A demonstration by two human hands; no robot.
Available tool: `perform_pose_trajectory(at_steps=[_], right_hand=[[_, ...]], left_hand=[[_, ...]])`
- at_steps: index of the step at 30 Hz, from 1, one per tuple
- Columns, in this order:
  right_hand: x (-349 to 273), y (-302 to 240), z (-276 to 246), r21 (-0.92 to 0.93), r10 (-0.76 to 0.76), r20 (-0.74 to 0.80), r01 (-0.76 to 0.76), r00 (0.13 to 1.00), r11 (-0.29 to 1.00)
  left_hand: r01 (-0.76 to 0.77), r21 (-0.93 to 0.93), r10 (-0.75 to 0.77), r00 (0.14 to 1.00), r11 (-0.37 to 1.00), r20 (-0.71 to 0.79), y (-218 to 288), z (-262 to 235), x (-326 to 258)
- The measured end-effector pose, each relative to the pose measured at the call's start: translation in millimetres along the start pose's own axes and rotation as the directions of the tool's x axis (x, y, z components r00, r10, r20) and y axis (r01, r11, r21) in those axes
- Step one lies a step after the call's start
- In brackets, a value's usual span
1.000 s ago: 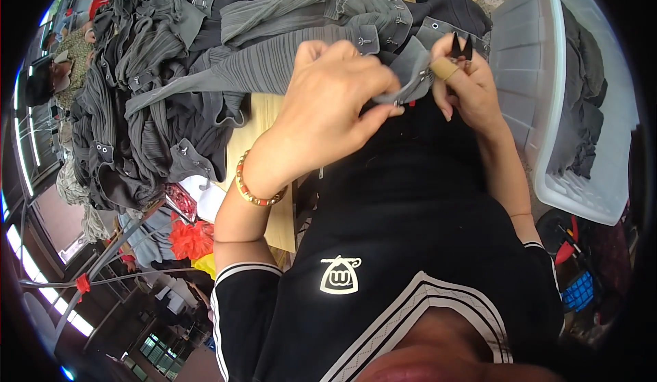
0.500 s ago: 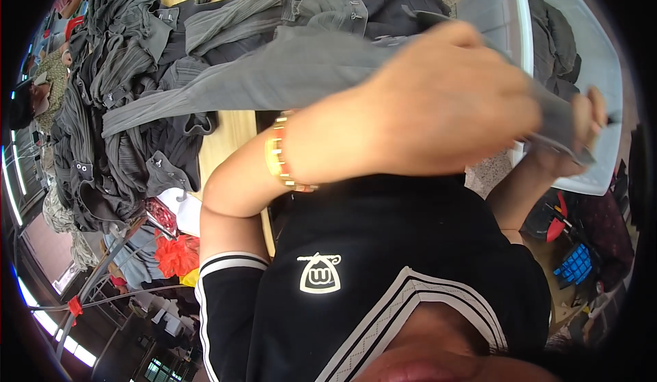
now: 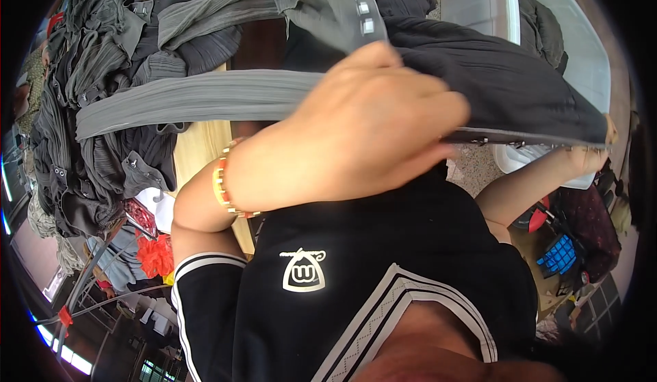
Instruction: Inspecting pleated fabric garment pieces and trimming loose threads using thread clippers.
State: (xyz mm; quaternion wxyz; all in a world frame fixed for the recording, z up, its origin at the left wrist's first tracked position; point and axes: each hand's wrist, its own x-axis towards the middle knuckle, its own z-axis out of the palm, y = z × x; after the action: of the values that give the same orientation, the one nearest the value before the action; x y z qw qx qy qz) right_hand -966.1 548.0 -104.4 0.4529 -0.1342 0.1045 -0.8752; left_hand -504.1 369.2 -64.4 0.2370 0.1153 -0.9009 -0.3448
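A dark grey pleated garment [image 3: 496, 74] is stretched sideways between my hands, with a row of small metal fasteners along its near edge. My left hand [image 3: 387, 118], with a yellow and red bracelet on the wrist, is closed on it near the middle, slightly blurred. Far out at the right, my right hand [image 3: 590, 155] pinches the other end of that edge. A long ribbed grey sleeve [image 3: 205, 96] trails left from behind my left hand. Just beyond my left hand, a grey band [image 3: 364, 19] carries pale metal fasteners.
A heap of similar grey garments [image 3: 75, 87] covers the left of the pale wooden table [image 3: 202, 153]. At the right stands a translucent plastic bin [image 3: 594, 74] with dark clothing inside. Red plastic [image 3: 154, 255] and a metal rail [image 3: 96, 272] are at lower left.
My hands have moved apart, my left one leftward and my right one outward. The garment, bunched and blurred before, is now spread wide between them with its fastener edge showing.
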Motion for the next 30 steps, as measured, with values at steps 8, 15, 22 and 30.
perform_pose_trajectory(at_steps=[8, 15, 22, 30], right_hand=[[76.0, 44.1, -75.7, -0.570, -0.330, -0.336, 0.088, 0.882, 0.817], [123.0, 134.4, -123.1, -0.519, -0.075, -0.333, -0.116, 0.940, 0.847], [95.2, 258.5, -47.4, -0.980, 0.111, -0.196, -0.190, 0.974, -0.062], [-24.4, 376.1, 33.5, -0.832, 0.781, -0.160, -0.508, 0.603, 0.222]], left_hand=[[0.419, 0.146, -0.441, 0.878, 0.896, 0.185, -28.8, -46.4, -79.4], [0.604, 0.193, -0.619, 0.786, 0.773, 0.019, -81.0, -45.3, -125.9], [0.676, -0.452, -0.752, 0.659, 0.582, 0.017, -76.6, -10.5, -119.8], [0.649, -0.609, -0.813, 0.583, 0.456, 0.013, -84.1, 9.2, -94.9]])
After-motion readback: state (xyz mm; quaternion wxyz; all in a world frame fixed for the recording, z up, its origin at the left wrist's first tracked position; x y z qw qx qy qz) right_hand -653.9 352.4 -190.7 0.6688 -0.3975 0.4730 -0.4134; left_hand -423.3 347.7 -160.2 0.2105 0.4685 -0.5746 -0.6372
